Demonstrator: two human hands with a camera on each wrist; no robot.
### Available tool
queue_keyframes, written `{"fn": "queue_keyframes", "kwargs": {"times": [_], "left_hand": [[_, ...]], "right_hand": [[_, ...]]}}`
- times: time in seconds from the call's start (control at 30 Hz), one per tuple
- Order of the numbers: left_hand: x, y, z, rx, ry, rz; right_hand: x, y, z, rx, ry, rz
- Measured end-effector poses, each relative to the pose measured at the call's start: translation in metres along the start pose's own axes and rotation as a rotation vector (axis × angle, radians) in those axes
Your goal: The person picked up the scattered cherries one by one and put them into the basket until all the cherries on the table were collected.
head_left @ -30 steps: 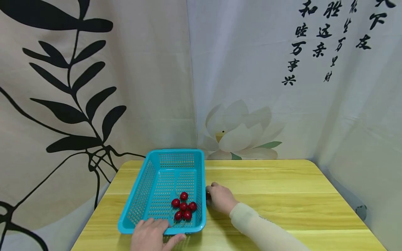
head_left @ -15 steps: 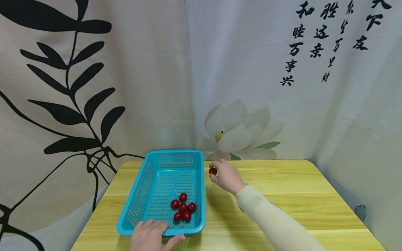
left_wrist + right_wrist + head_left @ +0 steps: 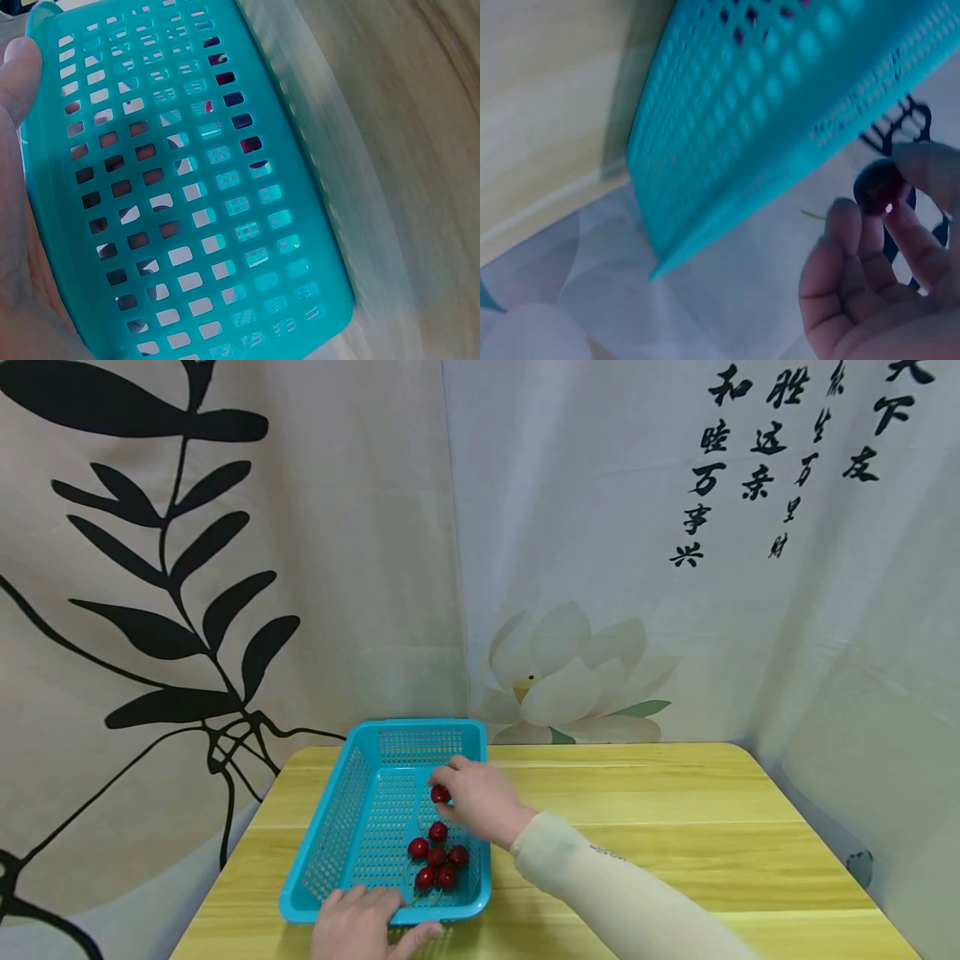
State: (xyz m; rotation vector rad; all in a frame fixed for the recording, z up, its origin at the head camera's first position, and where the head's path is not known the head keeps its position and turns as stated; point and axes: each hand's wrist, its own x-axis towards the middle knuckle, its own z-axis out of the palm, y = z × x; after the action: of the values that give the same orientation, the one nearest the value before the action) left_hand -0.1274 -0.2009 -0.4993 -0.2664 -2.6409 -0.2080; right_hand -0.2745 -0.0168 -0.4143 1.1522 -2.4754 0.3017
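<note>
A dark red cherry [image 3: 440,794] is pinched between the thumb and fingers of my right hand [image 3: 480,799], over the right side of a blue perforated plastic basket [image 3: 386,814]. In the right wrist view, a thin green stem shows near the fingertips holding the cherry [image 3: 879,187], above the basket's rim. Several more cherries [image 3: 437,857] lie grouped inside, toward the basket's near right corner. My left hand [image 3: 358,925] grips the near rim, fingers over it and thumb outside. From the left wrist, red patches show through the holes of the basket wall [image 3: 199,240].
The basket stands on the left part of a wood-grain table [image 3: 637,827]. Behind the table hangs a pale curtain [image 3: 375,568] printed with black leaves, a flower and writing.
My right hand came up from beside the basket's right wall with a cherry, rose toward the back, then moved left over the basket. My left hand has stayed on the rim.
</note>
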Motion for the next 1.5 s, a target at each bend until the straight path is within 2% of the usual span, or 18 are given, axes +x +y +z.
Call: {"fn": "queue_keyframes", "kwargs": {"times": [0.13, 0.23, 0.6, 0.77, 0.9, 1.1, 1.33, 1.4, 1.5], "left_hand": [[0.000, 0.001, 0.002, -0.002, 0.006, -0.003], [0.000, 0.003, 0.002, -0.004, 0.001, -0.008], [0.000, 0.004, 0.000, 0.002, -0.006, -0.005], [-0.001, 0.005, -0.001, -0.004, 0.003, 0.010], [-0.002, 0.004, -0.001, -0.012, 0.021, 0.020], [-0.003, 0.003, 0.000, -0.015, 0.065, 0.045], [-0.004, -0.001, -0.001, -0.015, 0.079, 0.047], [-0.004, 0.000, 0.000, -0.012, 0.069, 0.038], [-0.004, 0.002, 0.000, -0.013, 0.038, 0.023]], "right_hand": [[-0.003, -0.011, 0.014, -0.075, -0.124, -0.026], [-0.006, -0.013, 0.020, -0.084, -0.180, -0.025], [-0.009, -0.010, 0.027, -0.065, -0.250, -0.021], [-0.010, -0.011, 0.028, -0.105, -0.281, -0.028], [-0.009, -0.012, 0.030, -0.147, -0.336, -0.009], [-0.005, -0.016, 0.035, -0.153, -0.405, 0.029], [-0.002, -0.018, 0.036, -0.115, -0.414, 0.032], [-0.004, -0.015, 0.033, -0.056, -0.380, 0.010], [-0.017, -0.006, 0.024, 0.074, -0.272, -0.035]]}}
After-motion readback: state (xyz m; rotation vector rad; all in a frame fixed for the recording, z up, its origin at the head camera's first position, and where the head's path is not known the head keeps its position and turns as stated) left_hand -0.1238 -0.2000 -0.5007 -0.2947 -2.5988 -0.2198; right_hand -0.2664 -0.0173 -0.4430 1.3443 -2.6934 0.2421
